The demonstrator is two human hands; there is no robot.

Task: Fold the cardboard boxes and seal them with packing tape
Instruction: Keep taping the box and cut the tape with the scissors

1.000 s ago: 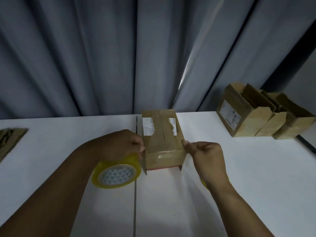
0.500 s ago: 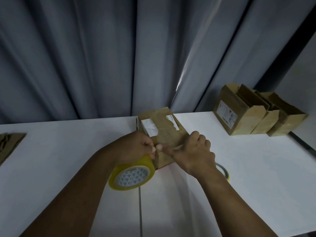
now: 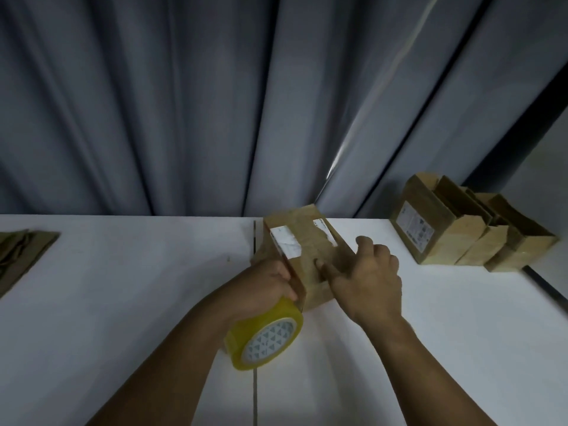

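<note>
While the cardboard box (image 3: 307,256) is sitting on the bench (image 3: 123,287) by the middle of its far edge, its long axis is running near to far, with the far end skewing slightly left (a second ago it was lying square). Torn white labels (image 3: 285,244) on top are showing print too blurred to read. The left hand (image 3: 264,287) is curling its fingers round the yellow tape roll (image 3: 266,336) at the box's near left corner. The right hand (image 3: 365,281) is pressing straightened fingers on the top, having slid up from the near end.
</note>
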